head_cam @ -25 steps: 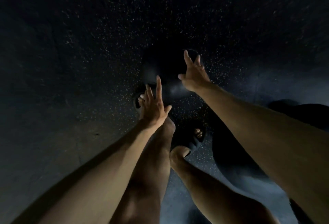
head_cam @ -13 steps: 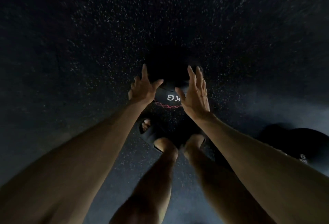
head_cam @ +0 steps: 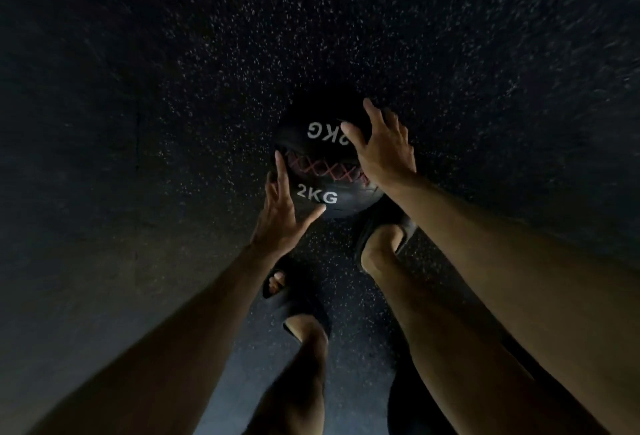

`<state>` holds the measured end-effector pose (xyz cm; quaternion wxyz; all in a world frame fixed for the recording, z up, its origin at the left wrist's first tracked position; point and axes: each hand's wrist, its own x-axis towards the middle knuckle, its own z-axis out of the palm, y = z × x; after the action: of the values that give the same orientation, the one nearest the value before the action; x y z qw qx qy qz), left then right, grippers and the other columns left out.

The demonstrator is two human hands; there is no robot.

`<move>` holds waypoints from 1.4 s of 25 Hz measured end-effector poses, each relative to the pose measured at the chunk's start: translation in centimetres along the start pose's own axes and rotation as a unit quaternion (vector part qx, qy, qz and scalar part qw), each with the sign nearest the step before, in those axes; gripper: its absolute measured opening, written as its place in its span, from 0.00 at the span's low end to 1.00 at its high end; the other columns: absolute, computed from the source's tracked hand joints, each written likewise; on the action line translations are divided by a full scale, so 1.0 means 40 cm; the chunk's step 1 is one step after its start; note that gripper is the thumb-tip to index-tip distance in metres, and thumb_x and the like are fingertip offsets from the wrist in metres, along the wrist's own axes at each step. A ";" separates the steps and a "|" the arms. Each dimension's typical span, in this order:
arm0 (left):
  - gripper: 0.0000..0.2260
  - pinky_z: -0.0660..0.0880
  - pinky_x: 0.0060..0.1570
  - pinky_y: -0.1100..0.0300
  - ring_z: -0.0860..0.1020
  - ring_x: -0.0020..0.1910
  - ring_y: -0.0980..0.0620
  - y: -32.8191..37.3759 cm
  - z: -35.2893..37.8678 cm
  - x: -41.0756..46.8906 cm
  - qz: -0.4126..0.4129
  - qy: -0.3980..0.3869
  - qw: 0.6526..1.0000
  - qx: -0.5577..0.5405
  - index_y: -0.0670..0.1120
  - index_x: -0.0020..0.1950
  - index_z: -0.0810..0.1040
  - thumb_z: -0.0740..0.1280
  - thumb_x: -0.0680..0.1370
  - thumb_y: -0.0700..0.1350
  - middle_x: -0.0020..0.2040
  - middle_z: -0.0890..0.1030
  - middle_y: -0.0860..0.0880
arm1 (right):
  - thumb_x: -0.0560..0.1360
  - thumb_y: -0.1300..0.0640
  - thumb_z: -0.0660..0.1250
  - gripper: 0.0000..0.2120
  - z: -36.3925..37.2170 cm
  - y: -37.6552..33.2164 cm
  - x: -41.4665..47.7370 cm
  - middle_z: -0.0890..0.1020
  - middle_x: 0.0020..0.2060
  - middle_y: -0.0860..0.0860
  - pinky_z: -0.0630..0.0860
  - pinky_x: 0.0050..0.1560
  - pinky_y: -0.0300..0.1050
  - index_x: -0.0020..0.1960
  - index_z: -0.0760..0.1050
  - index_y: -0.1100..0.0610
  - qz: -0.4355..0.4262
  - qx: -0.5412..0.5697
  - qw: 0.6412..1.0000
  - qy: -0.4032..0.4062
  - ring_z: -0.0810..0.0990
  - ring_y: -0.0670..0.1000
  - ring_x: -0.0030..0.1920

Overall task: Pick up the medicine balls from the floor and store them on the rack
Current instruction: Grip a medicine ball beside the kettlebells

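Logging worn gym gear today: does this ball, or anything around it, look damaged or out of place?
Nothing stands out. The black medicine ball between the left hand and right hand looks round, its red cross-stitched seam unbroken and its 2KG prints legible. The light is dim, so fine scuffs would not show.

The first figure of the upper marking on the medicine ball (head_cam: 322, 171) is covered by the thumb of the right hand (head_cam: 382, 150), and the right end of the red stitching is hidden behind that hand. The ball's far rim is lost in shadow (it is hardly told from the floor (head_cam: 173, 88)). Whether the left hand (head_cam: 278, 220) is pressed to the ball or held just off it cannot be told. The front of the right sandal (head_cam: 407, 227) is masked by ball and forearm. Both forearms are cut off by the picture's edges. A dark shape (head_cam: 412, 410) beside the right leg cannot be identified.
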<state>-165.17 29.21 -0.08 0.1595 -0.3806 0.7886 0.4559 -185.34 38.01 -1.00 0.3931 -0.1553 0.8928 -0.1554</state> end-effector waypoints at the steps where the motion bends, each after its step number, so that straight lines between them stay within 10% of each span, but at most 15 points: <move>1: 0.54 0.68 0.68 0.41 0.61 0.74 0.39 0.026 -0.002 0.025 0.006 0.015 1.000 0.008 0.47 0.81 0.37 0.65 0.70 0.70 0.78 0.56 0.37 | 0.80 0.31 0.52 0.34 -0.020 -0.010 0.037 0.60 0.79 0.54 0.62 0.73 0.65 0.81 0.54 0.45 0.023 0.011 1.000 -0.003 0.59 0.60 0.77; 11: 0.39 0.59 0.73 0.42 0.57 0.77 0.35 0.279 -0.136 0.423 -0.224 0.105 0.966 -0.071 0.45 0.82 0.44 0.56 0.81 0.65 0.79 0.56 0.37 | 0.74 0.33 0.67 0.50 -0.120 0.043 0.085 0.43 0.82 0.55 0.58 0.75 0.65 0.82 0.37 0.43 -0.124 0.008 0.991 -0.040 0.48 0.60 0.81; 18: 0.50 0.51 0.77 0.38 0.42 0.80 0.37 0.277 -0.151 0.338 -0.033 0.066 0.995 0.063 0.51 0.82 0.38 0.66 0.74 0.68 0.81 0.39 0.37 | 0.74 0.26 0.59 0.47 -0.218 -0.127 0.263 0.52 0.81 0.58 0.65 0.72 0.64 0.82 0.42 0.45 -0.097 -0.081 0.992 -0.023 0.59 0.63 0.77; 24: 0.58 0.66 0.69 0.34 0.54 0.77 0.31 0.252 -0.302 0.517 -0.055 0.029 0.995 0.082 0.56 0.81 0.37 0.70 0.64 0.71 0.80 0.46 0.34 | 0.79 0.30 0.54 0.39 -0.242 -0.297 0.387 0.51 0.81 0.59 0.62 0.74 0.66 0.82 0.45 0.45 -0.010 -0.016 0.999 -0.041 0.54 0.64 0.79; 35: 0.36 0.66 0.70 0.47 0.65 0.74 0.40 0.394 -0.470 0.802 -0.096 0.102 0.989 0.036 0.47 0.80 0.57 0.60 0.79 0.66 0.77 0.63 0.41 | 0.76 0.39 0.69 0.53 -0.290 -0.361 0.407 0.44 0.81 0.62 0.60 0.74 0.63 0.81 0.31 0.48 0.023 0.007 0.999 -0.046 0.52 0.64 0.80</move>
<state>-196.28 3.47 0.16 0.1349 -0.4928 0.7768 0.3682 -202.25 20.28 1.56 0.4380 -0.1386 0.8763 -0.1454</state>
